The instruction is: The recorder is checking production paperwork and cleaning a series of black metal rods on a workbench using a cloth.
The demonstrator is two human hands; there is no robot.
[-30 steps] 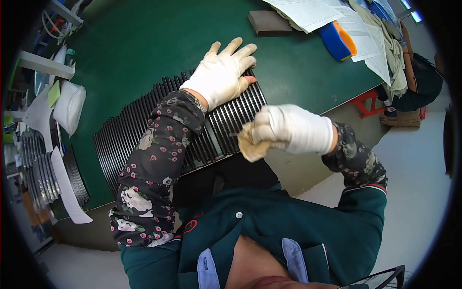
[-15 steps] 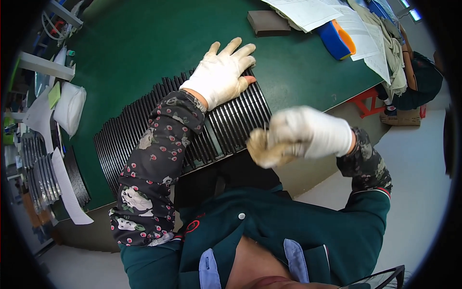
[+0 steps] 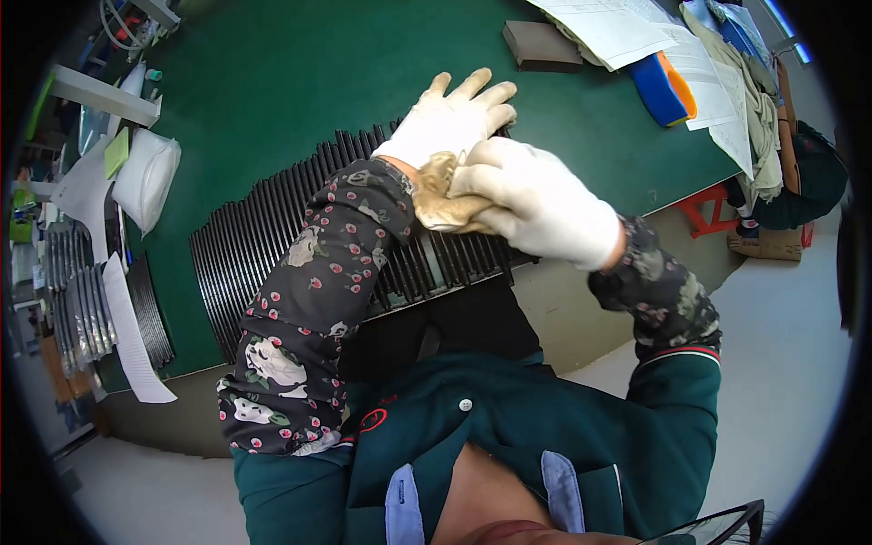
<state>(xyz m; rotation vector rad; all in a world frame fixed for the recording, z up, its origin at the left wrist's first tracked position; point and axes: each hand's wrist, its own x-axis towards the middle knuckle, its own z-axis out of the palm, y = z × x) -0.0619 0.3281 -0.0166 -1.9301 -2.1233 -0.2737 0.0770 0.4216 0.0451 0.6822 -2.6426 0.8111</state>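
Observation:
A row of slim black rods lies side by side along the front of the green table, their far ends uneven. My left hand, in a white glove, rests with spread fingers at the rods' far ends near the right of the row. In my right hand, also gloved, a crumpled tan, stained rag is bunched between the fingers. Both the rag and this hand are over the right part of the row, close to my left wrist, and hide the rods beneath. Whether the rag touches them I cannot tell.
A brown block, paper sheets and a blue-and-orange ring-shaped holder lie at the back right. To the left are a white plastic packet and bagged black rods. Another person is at the far right.
My right hand has swung left with the rag, from beside the row's right end to over the rods next to my left wrist. My left hand keeps its place on the rods.

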